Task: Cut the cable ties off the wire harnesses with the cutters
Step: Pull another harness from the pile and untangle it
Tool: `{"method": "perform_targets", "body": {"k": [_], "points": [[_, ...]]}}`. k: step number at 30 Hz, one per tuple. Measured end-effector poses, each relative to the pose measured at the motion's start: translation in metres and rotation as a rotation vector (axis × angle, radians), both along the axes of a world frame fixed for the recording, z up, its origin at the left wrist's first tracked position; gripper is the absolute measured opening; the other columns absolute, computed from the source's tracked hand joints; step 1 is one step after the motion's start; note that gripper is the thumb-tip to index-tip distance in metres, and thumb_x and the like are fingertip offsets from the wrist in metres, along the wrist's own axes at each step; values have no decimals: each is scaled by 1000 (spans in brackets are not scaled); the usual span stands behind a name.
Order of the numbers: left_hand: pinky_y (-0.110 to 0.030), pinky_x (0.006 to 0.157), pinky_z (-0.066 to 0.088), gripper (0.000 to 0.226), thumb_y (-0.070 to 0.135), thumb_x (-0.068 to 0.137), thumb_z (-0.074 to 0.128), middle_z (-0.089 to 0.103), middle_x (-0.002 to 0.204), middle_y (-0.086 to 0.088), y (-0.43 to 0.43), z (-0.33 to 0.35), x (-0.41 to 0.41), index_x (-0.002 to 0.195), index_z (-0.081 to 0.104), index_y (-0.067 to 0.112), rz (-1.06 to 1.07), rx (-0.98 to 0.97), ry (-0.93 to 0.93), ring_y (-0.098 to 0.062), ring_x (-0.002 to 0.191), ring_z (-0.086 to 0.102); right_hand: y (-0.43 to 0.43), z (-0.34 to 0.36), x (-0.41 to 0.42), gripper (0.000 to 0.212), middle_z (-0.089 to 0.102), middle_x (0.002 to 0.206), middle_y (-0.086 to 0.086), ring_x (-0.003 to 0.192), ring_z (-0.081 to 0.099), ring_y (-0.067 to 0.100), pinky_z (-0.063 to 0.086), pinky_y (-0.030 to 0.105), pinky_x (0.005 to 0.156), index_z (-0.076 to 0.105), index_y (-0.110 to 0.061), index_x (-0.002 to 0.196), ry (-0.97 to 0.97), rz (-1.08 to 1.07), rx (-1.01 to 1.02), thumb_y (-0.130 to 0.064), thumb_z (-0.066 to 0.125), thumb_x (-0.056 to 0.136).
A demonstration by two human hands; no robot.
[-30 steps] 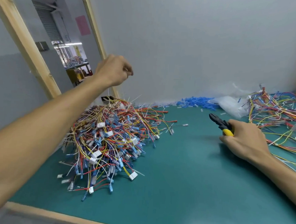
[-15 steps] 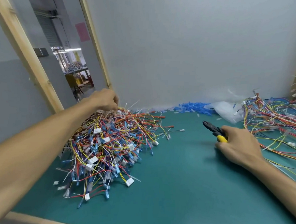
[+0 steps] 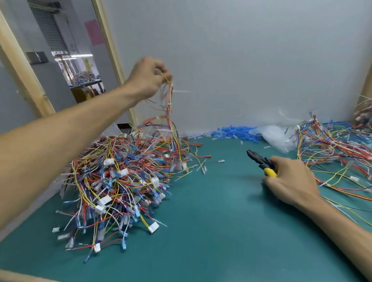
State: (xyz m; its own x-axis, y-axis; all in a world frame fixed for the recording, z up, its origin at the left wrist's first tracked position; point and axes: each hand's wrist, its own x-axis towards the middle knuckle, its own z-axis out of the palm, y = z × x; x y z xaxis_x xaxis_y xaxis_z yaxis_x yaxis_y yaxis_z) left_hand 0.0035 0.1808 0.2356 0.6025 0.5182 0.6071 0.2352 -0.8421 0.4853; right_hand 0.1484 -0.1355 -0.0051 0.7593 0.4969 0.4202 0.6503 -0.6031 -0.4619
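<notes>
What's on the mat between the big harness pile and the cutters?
Head view: mostly bare green mat between harness pile and cutters; only a few stray wire ends trail out from the pile.

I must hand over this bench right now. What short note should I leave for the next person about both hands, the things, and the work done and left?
Left hand: pinches one wire harness, raised above the pile; its lower end hangs into the pile.
Right hand: grips the cutters low over the green mat, away from any wire.
Done: one harness picked; other harnesses lie spread at the right, cut or not I cannot tell.
Left: cut the white cable tie off the held harness, then work through the pile.
</notes>
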Motion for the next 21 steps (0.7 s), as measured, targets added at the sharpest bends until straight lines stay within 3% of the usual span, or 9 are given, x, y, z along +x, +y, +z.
{"method": "perform_targets", "body": {"k": [2, 5, 8, 10, 12, 14, 16, 19, 21], "points": [[-24, 56, 52, 19, 4, 96, 63, 70, 92, -12, -9, -1, 3, 82, 69, 16, -21, -51, -136, -13, 67, 66, 0, 1, -1, 26, 55, 55, 1, 56, 51, 26, 37, 32, 52, 50, -18, 69, 22, -6, 26, -19, 74, 78], [-28, 39, 52, 20, 10, 107, 52, 65, 90, -13, -50, -18, 8, 87, 58, 11, -266, -323, 171, -18, 56, 72, -3, 6, -3, 24, 58, 59, 9, 62, 56, 37, 45, 41, 57, 55, -13, 70, 56, 20, 188, -16, 74, 82], [-34, 59, 60, 24, 8, 106, 54, 66, 85, -16, -103, -36, 12, 82, 56, 11, -435, -323, 160, -23, 71, 75, -5, 21, -15, 19, 67, 65, 11, 59, 56, 31, 47, 42, 58, 65, -10, 77, 184, 224, 451, -18, 74, 92], [-38, 73, 58, 23, 4, 101, 61, 68, 79, -12, -144, -52, 11, 79, 60, 11, -561, -209, 253, -23, 75, 69, -3, 32, -29, 20, 75, 75, 13, 52, 53, 21, 45, 31, 50, 70, -6, 87, 483, 440, 706, -25, 69, 96], [-40, 79, 58, 11, 4, 94, 68, 72, 84, -11, -177, -79, 3, 84, 67, 8, -635, 7, 477, -21, 79, 66, 1, 38, -39, 30, 74, 74, 17, 48, 54, 22, 45, 27, 46, 74, -8, 82, 836, 592, 848, -25, 59, 102], [-44, 83, 53, 10, 0, 89, 66, 70, 102, -10, -203, -111, -9, 98, 68, 4, -702, 259, 631, -25, 94, 65, 2, 37, -43, 46, 62, 61, 10, 48, 53, 20, 43, 26, 46, 73, -15, 65, 1030, 640, 839, -20, 51, 105], [-45, 80, 51, 23, -2, 84, 60, 56, 120, -10, -221, -137, -23, 105, 59, 8, -722, 498, 681, -30, 102, 58, 3, 31, -44, 37, 53, 67, 11, 58, 50, 20, 38, 30, 53, 71, -13, 68, 1088, 584, 761, -10, 56, 101], [-41, 80, 49, 45, 6, 73, 55, 50, 130, -7, -216, -151, -44, 117, 56, 16, -669, 689, 490, -30, 103, 57, 3, 28, -35, 12, 53, 72, 13, 58, 44, 19, 34, 27, 49, 68, -4, 78, 1045, 461, 764, -1, 68, 89], [-38, 90, 47, 50, 8, 72, 52, 56, 126, -4, -190, -151, -50, 121, 59, 17, -577, 609, 203, -25, 105, 58, 2, 33, -24, 12, 54, 68, 8, 49, 39, 13, 32, 23, 44, 65, -6, 80, 1064, 371, 934, -2, 67, 91]]}}
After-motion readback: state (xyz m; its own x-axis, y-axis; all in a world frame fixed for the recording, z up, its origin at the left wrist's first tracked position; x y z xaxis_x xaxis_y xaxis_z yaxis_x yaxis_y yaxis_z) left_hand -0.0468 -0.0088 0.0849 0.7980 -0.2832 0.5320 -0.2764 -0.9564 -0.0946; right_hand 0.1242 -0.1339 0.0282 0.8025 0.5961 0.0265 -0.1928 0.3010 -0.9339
